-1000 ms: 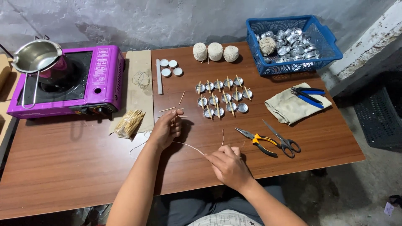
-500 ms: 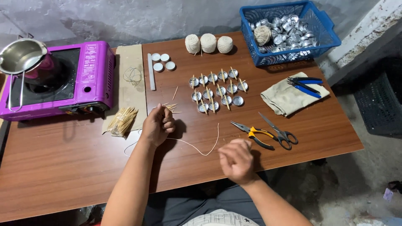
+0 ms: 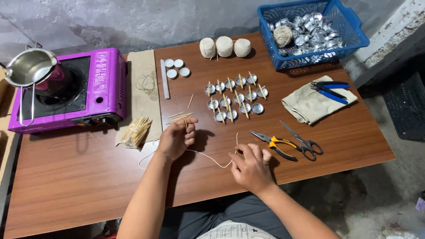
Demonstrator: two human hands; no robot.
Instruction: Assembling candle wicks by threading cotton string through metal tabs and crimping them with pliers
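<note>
While our right hand [image 3: 252,166] pinches one end of the white string [image 3: 208,157] upright, it sags left across the table [image 3: 79,177] to our left hand [image 3: 177,138], fingers curled round string & a wooden stick [image 3: 185,124]; tealight cups [image 3: 234,98] lie beyond.

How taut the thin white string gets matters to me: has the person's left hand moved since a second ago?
No. The left hand sits just right of the bundle of pale wooden sticks, as before.
</note>
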